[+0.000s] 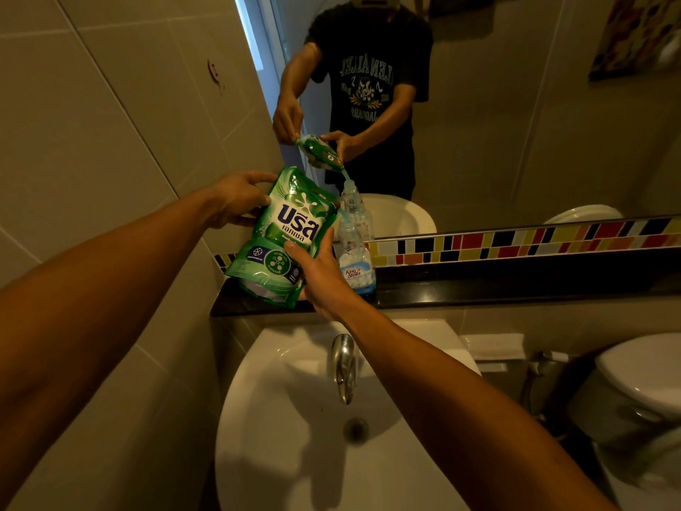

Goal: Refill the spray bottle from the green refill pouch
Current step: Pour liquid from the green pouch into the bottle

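The green refill pouch (283, 236) is tilted to the right above the black ledge, its upper right corner over the neck of the clear spray bottle (355, 260). A thin pale blue stream runs from that corner into the bottle's open top. The bottle stands upright on the ledge against the mirror, with blue liquid low inside and no spray head on it. My left hand (237, 199) grips the pouch's upper left edge. My right hand (318, 274) holds the pouch from below at its lower right side.
A black ledge (516, 285) runs under the mirror (516, 123) and a strip of coloured tiles. Below it are a white sink (294, 437) with a chrome tap (344, 366). A toilet (645, 381) stands at right. A tiled wall closes the left side.
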Demonstrator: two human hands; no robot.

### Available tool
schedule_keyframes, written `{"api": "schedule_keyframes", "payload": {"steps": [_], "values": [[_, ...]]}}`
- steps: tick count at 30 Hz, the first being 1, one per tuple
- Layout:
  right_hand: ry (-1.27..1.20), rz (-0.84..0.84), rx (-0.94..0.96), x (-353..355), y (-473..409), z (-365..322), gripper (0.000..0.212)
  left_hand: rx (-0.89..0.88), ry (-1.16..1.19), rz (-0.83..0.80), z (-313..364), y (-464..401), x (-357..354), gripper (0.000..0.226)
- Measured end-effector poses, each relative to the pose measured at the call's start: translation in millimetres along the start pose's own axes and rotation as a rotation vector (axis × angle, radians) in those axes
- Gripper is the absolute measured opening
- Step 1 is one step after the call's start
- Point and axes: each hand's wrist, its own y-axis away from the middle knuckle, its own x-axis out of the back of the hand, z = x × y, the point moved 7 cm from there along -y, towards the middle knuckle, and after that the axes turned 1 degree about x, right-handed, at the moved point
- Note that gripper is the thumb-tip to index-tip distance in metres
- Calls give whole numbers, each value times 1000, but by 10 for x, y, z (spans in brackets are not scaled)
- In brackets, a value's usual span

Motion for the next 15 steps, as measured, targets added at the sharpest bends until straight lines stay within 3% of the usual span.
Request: {"api": "schedule_keyframes", "payload": {"steps": [10,15], "values": [[-28,-18,1,-9,26,-47,82,-1,-5,-6,31,15,19,56],[-38,-16,18,-33,33,-66,69,-3,-10,-6,36,20,34,55]]}}
